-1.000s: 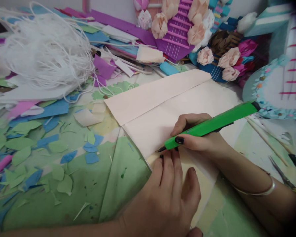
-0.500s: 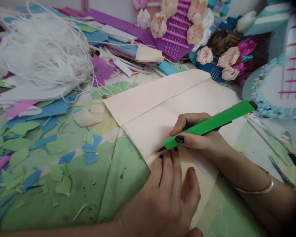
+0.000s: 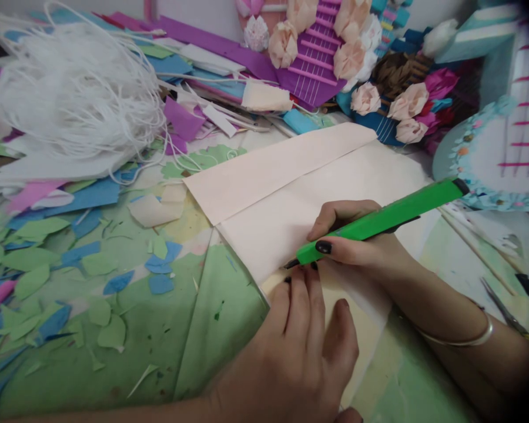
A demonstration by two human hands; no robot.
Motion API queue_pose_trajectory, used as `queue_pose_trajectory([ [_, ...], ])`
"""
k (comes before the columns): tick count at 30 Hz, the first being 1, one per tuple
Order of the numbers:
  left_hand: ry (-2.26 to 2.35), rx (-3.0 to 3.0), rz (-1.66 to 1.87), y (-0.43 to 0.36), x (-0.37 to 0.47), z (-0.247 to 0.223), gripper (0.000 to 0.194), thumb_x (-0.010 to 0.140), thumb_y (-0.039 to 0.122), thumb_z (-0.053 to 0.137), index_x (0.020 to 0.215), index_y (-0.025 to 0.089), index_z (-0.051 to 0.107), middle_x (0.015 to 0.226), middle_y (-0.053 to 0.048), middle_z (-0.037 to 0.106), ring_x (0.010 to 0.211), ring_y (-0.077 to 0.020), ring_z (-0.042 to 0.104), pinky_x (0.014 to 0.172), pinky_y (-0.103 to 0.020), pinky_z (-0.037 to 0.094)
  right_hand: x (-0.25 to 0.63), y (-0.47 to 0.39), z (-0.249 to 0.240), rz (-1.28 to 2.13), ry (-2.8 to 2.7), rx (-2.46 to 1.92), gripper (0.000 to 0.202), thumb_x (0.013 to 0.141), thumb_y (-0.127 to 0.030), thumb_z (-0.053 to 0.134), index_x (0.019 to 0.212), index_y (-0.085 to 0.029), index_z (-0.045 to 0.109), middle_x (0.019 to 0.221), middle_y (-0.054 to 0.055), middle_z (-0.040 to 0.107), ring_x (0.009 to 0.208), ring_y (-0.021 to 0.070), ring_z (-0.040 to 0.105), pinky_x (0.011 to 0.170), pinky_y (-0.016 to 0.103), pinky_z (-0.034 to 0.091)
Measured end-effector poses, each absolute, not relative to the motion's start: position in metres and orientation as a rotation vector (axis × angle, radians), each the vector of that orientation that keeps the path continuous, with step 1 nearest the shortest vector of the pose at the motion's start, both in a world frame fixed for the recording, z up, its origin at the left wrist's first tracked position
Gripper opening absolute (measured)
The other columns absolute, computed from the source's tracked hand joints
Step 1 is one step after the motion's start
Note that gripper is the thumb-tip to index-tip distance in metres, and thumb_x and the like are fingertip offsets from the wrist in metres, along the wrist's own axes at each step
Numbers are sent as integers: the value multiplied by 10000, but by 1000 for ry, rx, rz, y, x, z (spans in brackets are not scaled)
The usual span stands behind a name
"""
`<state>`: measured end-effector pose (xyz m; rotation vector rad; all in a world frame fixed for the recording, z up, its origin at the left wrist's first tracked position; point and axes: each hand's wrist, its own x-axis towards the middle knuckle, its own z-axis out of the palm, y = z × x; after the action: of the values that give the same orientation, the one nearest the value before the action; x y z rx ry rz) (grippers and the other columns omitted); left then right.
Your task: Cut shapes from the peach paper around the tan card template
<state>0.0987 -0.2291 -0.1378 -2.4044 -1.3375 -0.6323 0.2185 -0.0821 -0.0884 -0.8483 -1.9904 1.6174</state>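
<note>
My right hand [image 3: 357, 235] is closed around a thick green pen [image 3: 383, 218] with a dark tip and a black end. The tip rests on or just above a cream sheet of paper [image 3: 264, 241], near my left fingertips. My left hand [image 3: 304, 335] lies with its fingers stretched out, pressing on a pale yellow piece [image 3: 361, 317] on top of the sheet. Much of that piece is hidden under the hand. A folded-looking strip [image 3: 286, 161] runs along the sheet's far side.
A tangle of white string [image 3: 79, 94] sits at the far left. Green and blue paper scraps [image 3: 110, 329] cover the left of the table. Scissors [image 3: 505, 308] lie at the right. Flower-decorated paper guitars [image 3: 502, 141] stand at the back and right.
My right hand and the green pen have shifted slightly to the right, the tip sliding a short way along the pale yellow piece's edge. My left hand stays in place.
</note>
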Motion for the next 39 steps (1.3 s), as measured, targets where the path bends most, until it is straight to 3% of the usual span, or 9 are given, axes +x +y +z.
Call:
queue_pose_trajectory([
  [9, -1337, -2400, -636, -229, 100, -138, 706, 838, 642, 431, 1209, 51, 535, 1155, -295, 619, 1086, -448, 585, 925, -498, 356, 218, -85, -88, 1646, -1935, -896, 132, 726, -230, 727, 670, -145, 643, 663, 36, 716, 583, 114, 635, 502, 167, 473],
  [16, -1342, -2389, -649, -229, 100, -140, 751, 807, 675, 459, 1219, 52, 534, 1165, -299, 611, 1104, -458, 570, 932, -506, 356, 218, -83, -91, 1530, -2031, -867, 148, 692, -277, 747, 665, -162, 657, 641, 28, 712, 550, 132, 647, 469, 184, 491],
  [32, -1345, -2369, -656, -229, 100, -140, 736, 802, 676, 463, 1198, 61, 551, 1141, -280, 634, 1086, -444, 587, 925, -496, 373, 218, -82, -92, 1532, -2040, -836, 128, 706, -255, 735, 672, -162, 654, 654, 26, 715, 564, 125, 653, 482, 175, 489],
  [39, -1348, -2385, -654, -229, 100, -140, 732, 804, 656, 466, 1211, 53, 542, 1152, -288, 624, 1090, -452, 583, 933, -501, 364, 218, -79, -92, 1567, -2007, -805, 98, 697, -178, 724, 672, -134, 641, 667, 33, 728, 583, 106, 656, 503, 140, 488],
])
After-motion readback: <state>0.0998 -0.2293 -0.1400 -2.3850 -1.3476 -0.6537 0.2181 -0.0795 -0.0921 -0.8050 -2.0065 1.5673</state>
